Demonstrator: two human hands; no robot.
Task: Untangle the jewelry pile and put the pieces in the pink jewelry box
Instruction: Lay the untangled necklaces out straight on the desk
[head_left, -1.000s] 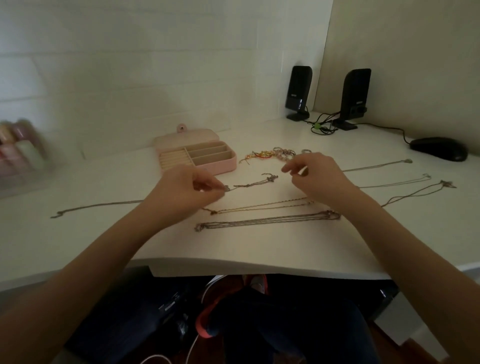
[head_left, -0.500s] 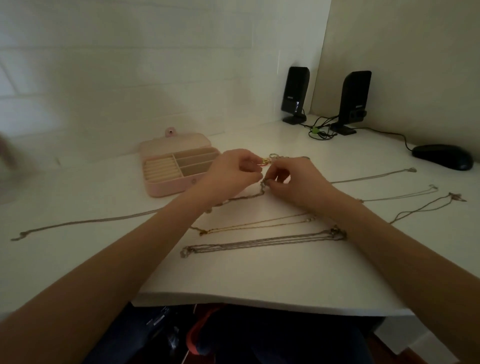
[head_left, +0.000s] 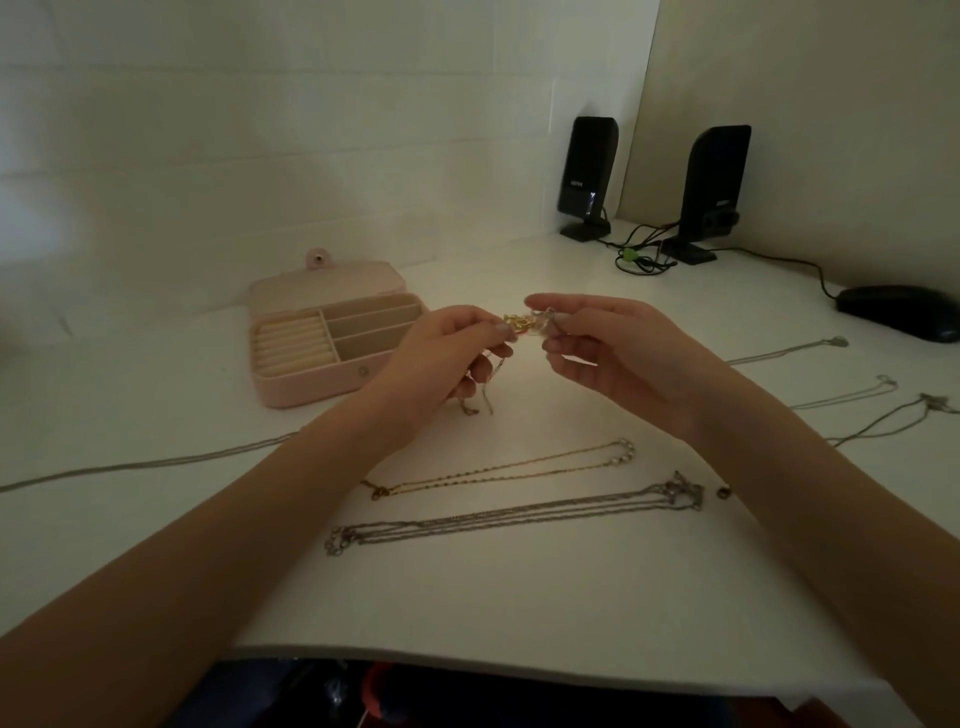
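My white desk (head_left: 519, 582) is big, and the pink jewelry box (head_left: 332, 345) sits open on it, just to the left of my hands. I count four slots in the box, and they look bare.

My left hand (head_left: 441, 358) and my right hand (head_left: 618, 348) are up over the desk, close together. Both pinch a small knot of gold and silver bits (head_left: 524, 322) between them. A thin chain (head_left: 480, 395) hangs down from my left fingers (head_left: 501, 332).

I think I am on the pulling-apart step. Next I need to tug slowly, so nothing snaps, and then drop each piece in the box.

I count two black speakers (head_left: 589, 176) and one mouse (head_left: 898, 312) at the back. Six long chains lie flat: one on the left (head_left: 156, 462), a gold one (head_left: 498, 470) and a thick silver bunch (head_left: 514, 517) near me, and three on the right (head_left: 841, 397).
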